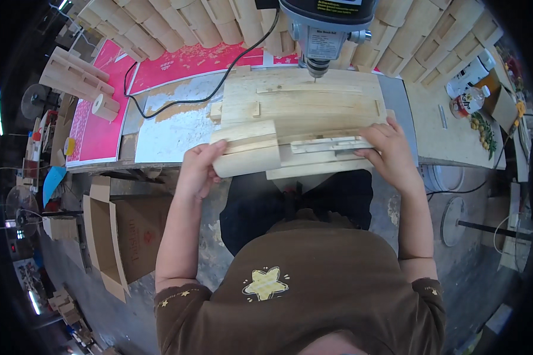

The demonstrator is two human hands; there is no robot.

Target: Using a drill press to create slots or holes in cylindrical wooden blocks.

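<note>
My left hand (199, 165) is closed on the left end of a pale round wooden cylinder (247, 155), thumb on top. A lengthwise groove or darker band runs along the cylinder. The fingers of my right hand (391, 152) grip the right end of a narrow, light-coloured strip (323, 146) with small marks along its edge. The strip's left end lies close to the cylinder's right end; I cannot tell whether they touch. Both pieces are over the near edge of a wooden board (314, 103). Above the board's far side is the chuck of a bench drill (318, 68).
Stacked wooden cylinders (177, 29) line the back, with more standing at the left (77, 77). A black cable (219, 83) loops over the dusty tabletop. At right are a bottle (469, 102) and a plant-like bunch (484, 135). An open cardboard box (130, 231) stands below left.
</note>
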